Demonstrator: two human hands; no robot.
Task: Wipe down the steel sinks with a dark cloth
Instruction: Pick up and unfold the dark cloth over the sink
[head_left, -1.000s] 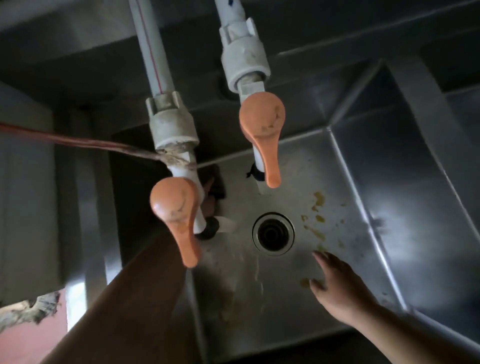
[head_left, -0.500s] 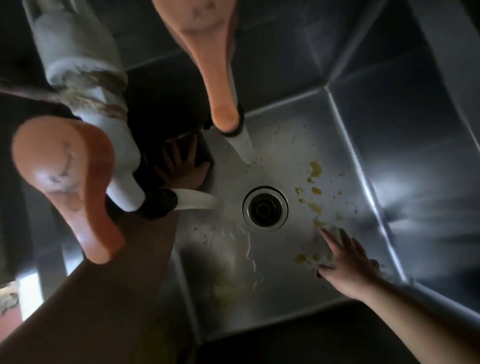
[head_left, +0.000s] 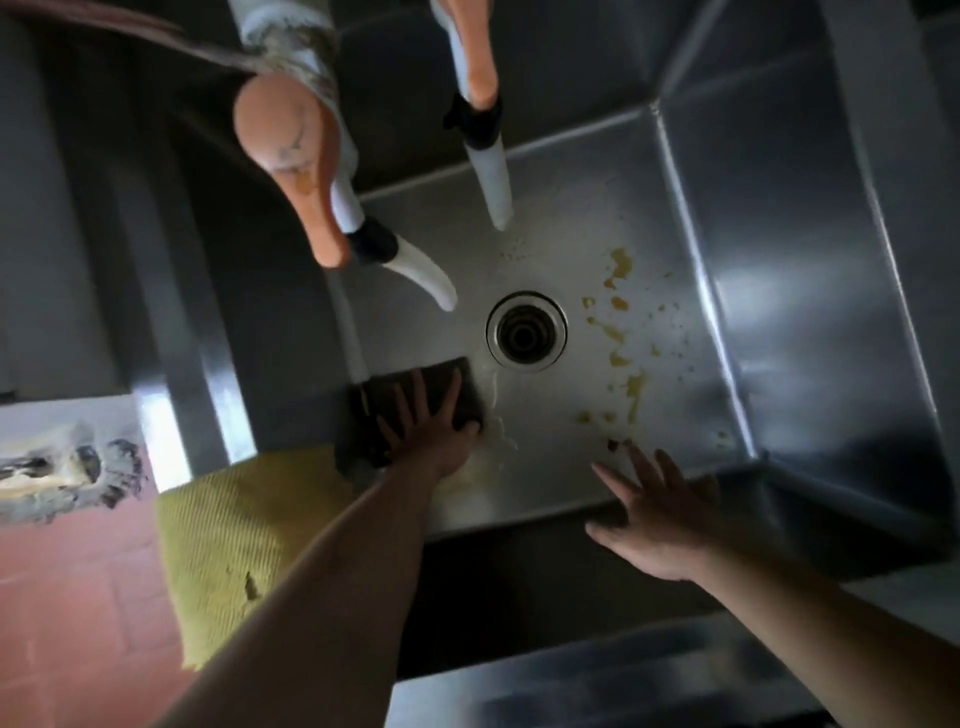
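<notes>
I look straight down into a deep steel sink (head_left: 810, 291) with a round drain (head_left: 525, 331) in its floor. Yellow-brown stains (head_left: 621, 322) spot the floor right of the drain. My left hand (head_left: 431, 426) presses flat, fingers spread, on a dark cloth (head_left: 410, 405) at the floor's left side, just left of the drain. My right hand (head_left: 654, 514) hovers with fingers spread over the near right part of the sink, holding nothing. Wet streaks trail from the cloth toward the near wall.
Two white taps with orange lever handles (head_left: 291, 156) (head_left: 475, 57) hang over the sink's far left; their spouts (head_left: 421, 275) end above the floor. A yellow ribbed cloth (head_left: 234, 540) drapes the near left rim. Red floor tiles (head_left: 67, 623) show at left.
My left hand has dragged the dark cloth from the far left corner toward me, to beside the drain. My right hand has drawn back toward the near wall. The view has shifted.
</notes>
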